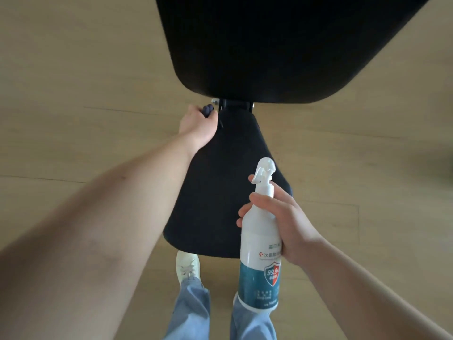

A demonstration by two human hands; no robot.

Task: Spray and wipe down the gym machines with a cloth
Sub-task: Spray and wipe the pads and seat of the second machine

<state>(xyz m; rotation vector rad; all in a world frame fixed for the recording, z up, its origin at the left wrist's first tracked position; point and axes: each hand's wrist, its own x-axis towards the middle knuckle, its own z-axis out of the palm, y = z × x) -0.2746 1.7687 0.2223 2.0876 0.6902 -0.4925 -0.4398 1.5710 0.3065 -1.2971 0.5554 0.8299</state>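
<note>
A black padded bench stands below me, with its seat pad [215,192] near and its larger back pad [282,45] farther away. My left hand [198,123] reaches to the far left corner of the seat pad and grips a small dark cloth [207,110] beside the metal hinge bracket [235,104]. My right hand [282,217] holds a white and teal spray bottle [262,241] upright over the seat's right side. Its white trigger head [264,170] points away from me, with one finger in front of the trigger.
Light wooden floor [85,82] surrounds the bench on all sides. My legs in light blue trousers [193,310] and a white shoe [187,266] stand just behind the seat's near edge. A dark blurred shape [438,165] lies at the right edge.
</note>
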